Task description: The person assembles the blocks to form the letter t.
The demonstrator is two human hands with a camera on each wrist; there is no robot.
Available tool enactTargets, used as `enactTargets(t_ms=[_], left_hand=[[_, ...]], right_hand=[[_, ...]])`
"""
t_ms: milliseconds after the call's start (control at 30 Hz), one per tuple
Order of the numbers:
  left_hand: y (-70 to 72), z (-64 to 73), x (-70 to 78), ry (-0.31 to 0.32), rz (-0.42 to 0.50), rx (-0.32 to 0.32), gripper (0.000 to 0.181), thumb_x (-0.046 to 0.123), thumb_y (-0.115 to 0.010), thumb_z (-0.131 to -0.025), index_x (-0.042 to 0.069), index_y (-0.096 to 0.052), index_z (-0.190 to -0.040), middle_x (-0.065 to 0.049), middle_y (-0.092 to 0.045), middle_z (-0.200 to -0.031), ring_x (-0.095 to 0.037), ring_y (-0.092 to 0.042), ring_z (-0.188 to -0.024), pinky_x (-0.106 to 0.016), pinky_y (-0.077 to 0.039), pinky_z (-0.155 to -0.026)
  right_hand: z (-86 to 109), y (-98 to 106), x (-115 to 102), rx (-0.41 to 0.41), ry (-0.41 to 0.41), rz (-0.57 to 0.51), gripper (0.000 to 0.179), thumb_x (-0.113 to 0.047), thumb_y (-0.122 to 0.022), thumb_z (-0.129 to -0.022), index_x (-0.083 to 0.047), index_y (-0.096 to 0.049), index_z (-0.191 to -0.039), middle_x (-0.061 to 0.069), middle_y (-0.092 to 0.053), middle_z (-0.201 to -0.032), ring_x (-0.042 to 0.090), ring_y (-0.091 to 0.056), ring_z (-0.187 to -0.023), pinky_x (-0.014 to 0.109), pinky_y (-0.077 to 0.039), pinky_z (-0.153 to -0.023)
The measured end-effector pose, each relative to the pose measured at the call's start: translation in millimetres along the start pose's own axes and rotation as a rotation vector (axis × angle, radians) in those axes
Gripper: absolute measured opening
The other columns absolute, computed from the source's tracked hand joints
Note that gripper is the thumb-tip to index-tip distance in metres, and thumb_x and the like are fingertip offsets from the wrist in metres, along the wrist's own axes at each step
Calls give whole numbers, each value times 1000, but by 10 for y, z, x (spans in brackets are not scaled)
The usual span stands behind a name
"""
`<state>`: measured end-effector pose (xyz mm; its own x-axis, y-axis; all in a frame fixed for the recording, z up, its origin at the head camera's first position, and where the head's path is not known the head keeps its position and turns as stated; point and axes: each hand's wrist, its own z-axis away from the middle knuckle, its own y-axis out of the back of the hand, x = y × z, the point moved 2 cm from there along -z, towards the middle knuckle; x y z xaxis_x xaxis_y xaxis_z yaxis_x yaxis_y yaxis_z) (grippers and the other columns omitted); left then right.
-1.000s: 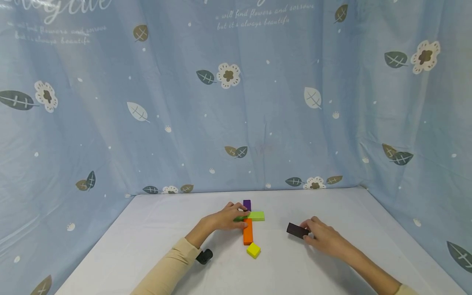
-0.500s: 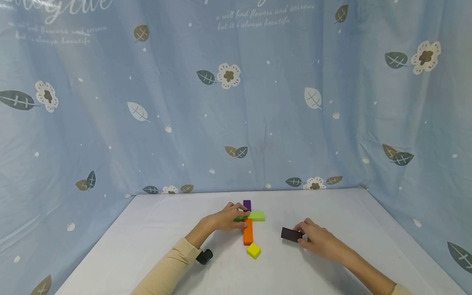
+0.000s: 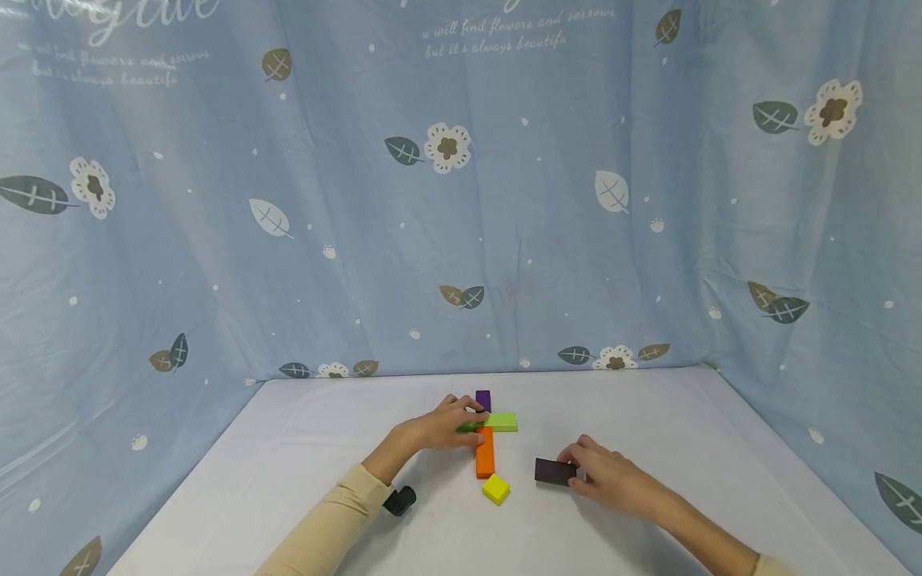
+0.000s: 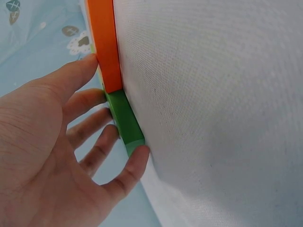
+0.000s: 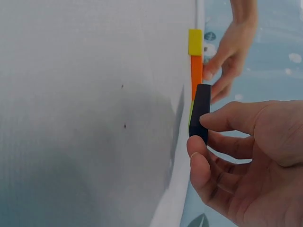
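My right hand (image 3: 612, 478) pinches one end of a black rectangular block (image 3: 553, 471) between thumb and fingers, to the right of the other blocks. My left hand (image 3: 442, 426) rests at the layout in the middle, its thumb touching the orange block (image 3: 485, 456) and its other fingers along the dark green block (image 4: 124, 116). Beyond the orange block a light green block (image 3: 502, 422) lies crosswise, with a purple block (image 3: 483, 400) behind it. At the orange block's near end sits a yellow block (image 3: 496, 489), turned cornerwise. The left fingers partly cover the dark green block in the head view.
A white cloth covers the table (image 3: 324, 448). Blue patterned curtains (image 3: 504, 240) stand behind it and at both sides. A small black device (image 3: 400, 501) shows beside the left sleeve (image 3: 334, 512).
My right hand has moved left and nearer with the black block, which has turned almost level across the head view. My left hand and the other blocks stay where they were.
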<state>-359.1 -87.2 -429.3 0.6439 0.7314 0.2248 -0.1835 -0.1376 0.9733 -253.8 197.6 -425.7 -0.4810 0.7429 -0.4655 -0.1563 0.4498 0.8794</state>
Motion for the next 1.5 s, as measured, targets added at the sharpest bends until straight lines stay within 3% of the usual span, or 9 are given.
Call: enactTargets(t_ms=[367,667,1500], left_hand=[[-17,-4,-15,4,-9,-9,53,41,-58,-97,16,-51,-143,-4,-47,-144,-21,-40,-114,-30,-40,-92],[-12,-5,-17,-12,-15,-5,53,40,-59,-97,15,-51,-143,-5,-48,-143,-21,-40,-114,-29,-40,-91],[4,5,3,-4,7,-4,53,40,-59,-97,16,-51,-143,-4,-47,-144,-22,-40,-116,-31,-41,-93]], right_hand=[[-9,-102,-63,-55,41,-7,23,-12,-68,-89,-11,-63,-112,-3,-53,-99,1,-44,-66,20,-41,-59],[-22,-143,-133,-106,1,-4,24,-13,-69,-88,-14,-64,-111,-6,-51,-97,4,-45,-68,20,-41,-61],[-74,-232,-242,-157,-8,-23,24,-16,-70,-89,-14,-64,-112,-6,-52,-99,4,-47,-69,20,-44,-65]])
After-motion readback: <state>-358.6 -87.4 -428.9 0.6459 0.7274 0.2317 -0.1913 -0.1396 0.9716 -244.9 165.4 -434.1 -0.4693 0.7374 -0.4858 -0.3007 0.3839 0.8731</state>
